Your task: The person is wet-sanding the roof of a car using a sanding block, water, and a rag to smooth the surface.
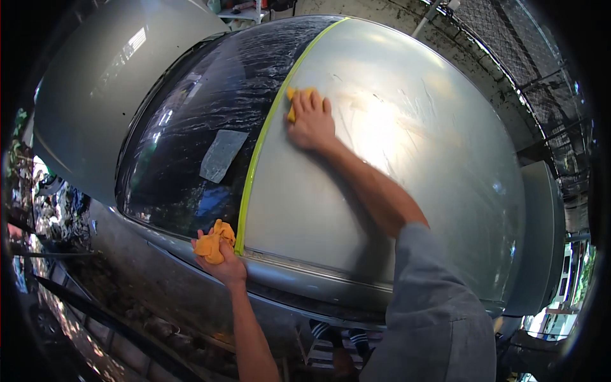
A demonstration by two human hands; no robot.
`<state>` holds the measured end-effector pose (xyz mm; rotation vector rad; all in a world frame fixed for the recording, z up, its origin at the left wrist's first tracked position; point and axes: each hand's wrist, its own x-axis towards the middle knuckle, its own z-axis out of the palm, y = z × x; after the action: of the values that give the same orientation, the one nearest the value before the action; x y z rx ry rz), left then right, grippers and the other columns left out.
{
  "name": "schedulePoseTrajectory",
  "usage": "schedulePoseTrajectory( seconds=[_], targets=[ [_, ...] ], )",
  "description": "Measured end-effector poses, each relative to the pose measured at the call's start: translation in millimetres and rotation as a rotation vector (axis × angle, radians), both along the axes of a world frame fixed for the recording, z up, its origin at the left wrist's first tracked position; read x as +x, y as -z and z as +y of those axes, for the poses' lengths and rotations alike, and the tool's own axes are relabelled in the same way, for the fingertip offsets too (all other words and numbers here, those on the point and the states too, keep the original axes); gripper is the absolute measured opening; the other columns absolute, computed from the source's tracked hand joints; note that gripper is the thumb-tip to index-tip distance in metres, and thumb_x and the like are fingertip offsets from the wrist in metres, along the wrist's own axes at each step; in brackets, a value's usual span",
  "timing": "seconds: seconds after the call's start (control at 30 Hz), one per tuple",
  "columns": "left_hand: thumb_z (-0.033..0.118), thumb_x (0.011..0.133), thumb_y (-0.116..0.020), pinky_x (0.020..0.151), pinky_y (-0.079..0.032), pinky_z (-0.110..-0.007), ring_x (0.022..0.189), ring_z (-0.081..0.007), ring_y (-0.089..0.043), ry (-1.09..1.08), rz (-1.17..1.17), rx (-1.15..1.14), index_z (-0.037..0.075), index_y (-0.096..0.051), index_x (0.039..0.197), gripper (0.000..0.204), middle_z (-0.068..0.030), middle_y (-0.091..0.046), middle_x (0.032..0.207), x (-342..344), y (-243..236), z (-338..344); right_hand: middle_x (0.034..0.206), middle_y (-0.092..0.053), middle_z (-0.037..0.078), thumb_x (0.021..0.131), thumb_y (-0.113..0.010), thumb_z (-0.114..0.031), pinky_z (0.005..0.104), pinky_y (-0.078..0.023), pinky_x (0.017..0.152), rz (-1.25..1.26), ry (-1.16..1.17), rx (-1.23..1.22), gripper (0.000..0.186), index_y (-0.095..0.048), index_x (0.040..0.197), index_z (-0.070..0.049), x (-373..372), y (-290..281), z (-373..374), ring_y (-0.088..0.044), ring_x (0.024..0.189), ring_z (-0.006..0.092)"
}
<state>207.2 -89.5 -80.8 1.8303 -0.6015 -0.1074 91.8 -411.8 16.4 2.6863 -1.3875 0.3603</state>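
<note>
My right hand (pixel 310 124) presses a yellow cloth (pixel 293 93) on the silver car roof (pixel 439 159), just right of a lime-green tape strip (pixel 255 165). My fingers are bent over that cloth. Low beside the tape's near end, my left hand (pixel 223 258) grips a bunched orange cloth (pixel 215 240). The dark windshield (pixel 178 159) left of the tape is streaked with white marks, and a pale grey rectangular sheet (pixel 223 155) lies on it.
The car's hood (pixel 89 114) extends to the left, and its rear end (pixel 538 242) is at the right. A mesh fence (pixel 509 44) and a shelf rack (pixel 242 11) stand beyond. My feet (pixel 337 334), in striped footwear, rest on a slatted platform (pixel 318 356) below.
</note>
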Motion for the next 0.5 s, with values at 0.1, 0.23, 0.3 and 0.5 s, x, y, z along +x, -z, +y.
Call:
schedulePoseTrajectory(
  seconds=[0.1,0.23,0.3,0.5],
  targets=[
    [0.018,0.092,-0.054,0.112,-0.020,-0.045,0.134,-0.0339,-0.035,-0.084,0.165,-0.220,0.000,-0.051,0.131,0.043,-0.0139,-0.052,0.137,2.7,-14.0,7.0,0.156,-0.027,0.013,0.090,-0.047,-0.038,0.0531,-0.009,0.116,0.006,-0.235,0.196,0.071,-0.027,0.150,-0.007,-59.5,-9.1,191.6,-0.019,0.145,0.0339],
    [0.023,0.093,-0.054,0.110,-0.024,-0.043,0.128,-0.0336,-0.040,-0.041,-0.190,0.254,0.001,-0.051,0.132,0.045,-0.0120,-0.051,0.138,12.1,-21.3,13.1,0.154,-0.030,0.011,0.093,-0.043,-0.040,0.0560,-0.010,0.115,0.020,-0.161,0.154,0.063,-0.031,0.148,-0.011,-67.2,-13.9,159.6,-0.021,0.144,0.0332],
    [0.025,0.093,-0.054,0.110,-0.024,-0.043,0.125,-0.0332,-0.041,-0.011,-0.201,0.279,0.002,-0.050,0.133,0.046,-0.0114,-0.051,0.138,-6.3,-19.3,-6.4,0.153,-0.032,0.012,0.092,-0.044,-0.040,0.0581,-0.013,0.114,-0.002,0.049,0.041,0.063,-0.034,0.146,-0.009,-53.7,-26.5,25.2,-0.023,0.143,0.0347],
    [0.025,0.093,-0.054,0.109,-0.025,-0.042,0.122,-0.0324,-0.043,-0.066,-0.130,0.273,0.001,-0.046,0.137,0.051,-0.0106,-0.052,0.139,12.0,-25.0,14.9,0.154,-0.030,0.011,0.094,-0.045,-0.038,0.0580,-0.013,0.114,-0.008,-0.114,0.178,0.062,-0.032,0.148,-0.011,-118.2,-20.5,221.9,-0.021,0.144,0.0344]
  ],
)
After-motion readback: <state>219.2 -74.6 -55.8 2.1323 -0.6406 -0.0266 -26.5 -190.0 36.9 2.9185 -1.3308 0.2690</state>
